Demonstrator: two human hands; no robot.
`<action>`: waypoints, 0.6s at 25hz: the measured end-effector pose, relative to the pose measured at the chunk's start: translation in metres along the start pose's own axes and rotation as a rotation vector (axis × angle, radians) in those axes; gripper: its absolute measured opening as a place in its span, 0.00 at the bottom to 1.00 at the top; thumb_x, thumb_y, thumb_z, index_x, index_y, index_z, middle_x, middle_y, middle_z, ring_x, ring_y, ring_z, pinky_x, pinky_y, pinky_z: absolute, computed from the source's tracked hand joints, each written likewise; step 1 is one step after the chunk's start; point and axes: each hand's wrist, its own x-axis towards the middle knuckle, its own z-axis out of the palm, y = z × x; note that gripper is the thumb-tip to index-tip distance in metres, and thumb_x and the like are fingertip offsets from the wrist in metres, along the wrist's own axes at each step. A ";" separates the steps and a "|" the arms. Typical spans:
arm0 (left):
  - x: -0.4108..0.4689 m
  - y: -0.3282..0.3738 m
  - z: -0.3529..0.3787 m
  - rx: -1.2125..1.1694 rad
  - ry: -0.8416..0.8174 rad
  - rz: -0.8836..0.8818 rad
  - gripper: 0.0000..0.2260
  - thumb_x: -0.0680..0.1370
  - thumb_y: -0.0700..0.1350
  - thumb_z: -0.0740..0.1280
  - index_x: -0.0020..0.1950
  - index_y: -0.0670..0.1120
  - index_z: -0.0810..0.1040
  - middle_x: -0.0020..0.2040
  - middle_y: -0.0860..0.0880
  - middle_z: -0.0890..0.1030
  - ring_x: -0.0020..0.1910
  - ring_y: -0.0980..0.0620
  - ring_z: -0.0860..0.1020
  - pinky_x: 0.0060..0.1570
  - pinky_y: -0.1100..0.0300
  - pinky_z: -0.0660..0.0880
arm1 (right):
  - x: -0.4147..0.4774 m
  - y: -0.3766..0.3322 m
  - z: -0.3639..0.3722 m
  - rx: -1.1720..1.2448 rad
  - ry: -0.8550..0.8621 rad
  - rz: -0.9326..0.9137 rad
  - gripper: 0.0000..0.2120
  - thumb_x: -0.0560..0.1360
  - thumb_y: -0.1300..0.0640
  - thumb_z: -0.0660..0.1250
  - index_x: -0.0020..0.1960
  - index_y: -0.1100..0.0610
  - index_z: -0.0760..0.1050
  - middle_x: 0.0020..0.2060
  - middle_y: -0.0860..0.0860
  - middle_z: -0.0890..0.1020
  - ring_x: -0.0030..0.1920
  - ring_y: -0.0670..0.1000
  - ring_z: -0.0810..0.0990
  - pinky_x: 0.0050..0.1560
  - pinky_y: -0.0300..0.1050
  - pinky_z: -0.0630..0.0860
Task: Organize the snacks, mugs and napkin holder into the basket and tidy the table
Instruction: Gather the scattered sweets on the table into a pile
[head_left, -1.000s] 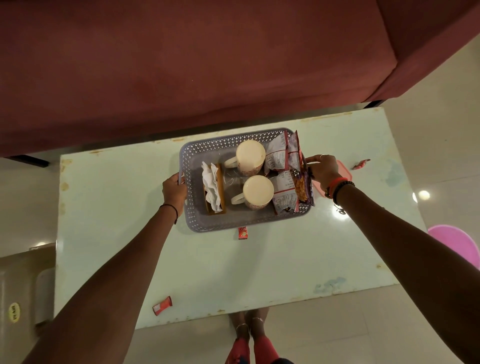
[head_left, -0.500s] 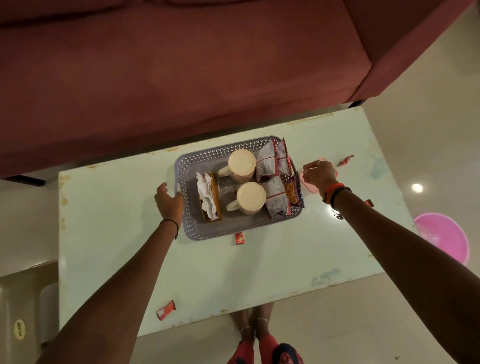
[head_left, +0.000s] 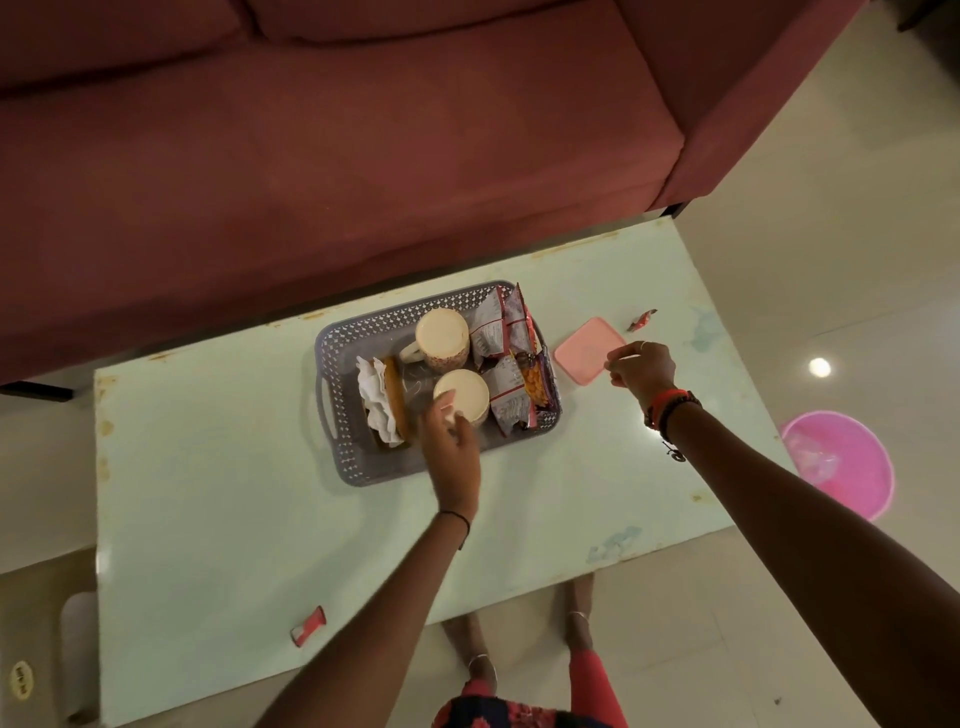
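A: Right, basket (head_left: 343, 457) first. Grey, sits mid-worktop (head_left: 218, 493), toward the far edge. Where's everything in it?

B: Two mugs (head_left: 442, 338) upside down in the middle, one at 12, one at 6. Napkin holder (head_left: 382, 402) at 9 of them, white napkins sticking out. Snack packets (head_left: 506, 358) stacked on edge along the 3 o'clock wall.

A: Left hand (head_left: 452, 452)?

B: Over the basket's near rim, fingertips at the near mug's base. Fingers loosely curled, somewhat blurred; can't tell whether it has hold of anything.

A: Right hand (head_left: 641, 369)?

B: At 3 of the basket, above the worktop. Thumb and forefinger pinched close at the near corner of a pink lid (head_left: 584, 351). Whether they actually grip the lid, can't tell. Bangles on that wrist.

A: Loose bits on the worktop?

B: Red wrapper (head_left: 641, 319) at 2 of the basket, past the lid. Another red wrapper (head_left: 308, 625) at 7, near the front edge.

A: Surroundings?

B: Red sofa (head_left: 363, 130) beyond the worktop at 12. Pink bin (head_left: 852, 467) on the floor at 4.
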 end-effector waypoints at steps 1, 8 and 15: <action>-0.010 0.004 0.016 -0.019 -0.054 -0.007 0.13 0.78 0.32 0.59 0.61 0.35 0.74 0.58 0.39 0.77 0.56 0.47 0.76 0.53 0.70 0.71 | 0.003 0.002 -0.003 -0.002 -0.004 0.005 0.06 0.71 0.71 0.66 0.42 0.61 0.77 0.39 0.58 0.79 0.29 0.47 0.74 0.39 0.39 0.78; -0.043 0.027 0.129 -0.331 -0.345 -0.602 0.13 0.79 0.33 0.54 0.59 0.31 0.74 0.43 0.42 0.79 0.35 0.55 0.80 0.36 0.66 0.78 | 0.042 0.020 -0.020 -0.141 -0.059 -0.098 0.09 0.73 0.69 0.61 0.46 0.63 0.79 0.49 0.62 0.82 0.47 0.53 0.77 0.52 0.49 0.79; -0.023 0.031 0.202 -0.612 -0.254 -0.963 0.26 0.78 0.33 0.59 0.75 0.44 0.54 0.44 0.44 0.76 0.46 0.48 0.78 0.62 0.53 0.74 | 0.092 0.006 -0.019 -0.387 -0.197 -0.373 0.14 0.74 0.71 0.58 0.57 0.64 0.75 0.52 0.59 0.81 0.52 0.55 0.78 0.55 0.46 0.75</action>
